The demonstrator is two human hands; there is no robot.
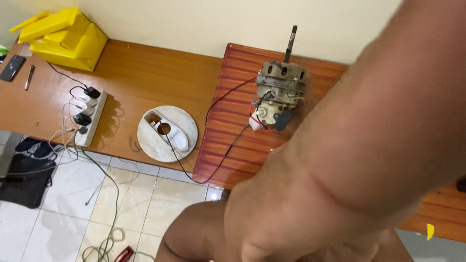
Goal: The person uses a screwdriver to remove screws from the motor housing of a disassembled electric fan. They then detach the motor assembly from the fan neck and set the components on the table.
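Reddish slatted table point(233, 145) has an old fan motor point(279, 94) sitting on it; the brown desk point(145, 73) holds a white round base point(167, 133), power strip point(90, 116), yellow boxes point(65, 39).

Wall: you see a plain cream wall point(194, 24) behind everything.
Long table: your brown wooden table point(141, 73) sits right against the wall. It is smooth and a bit shiny.
Red board: a reddish wooden top point(233, 121) with stripes lies beside the brown table.
Floor: you look down on pale square tiles point(68, 194), white and light yellow, with thin lines between them.
Mat: a dark mat point(24, 182) lies on the floor at your left.
Light: it is bright and soft, with small shadows on the table.
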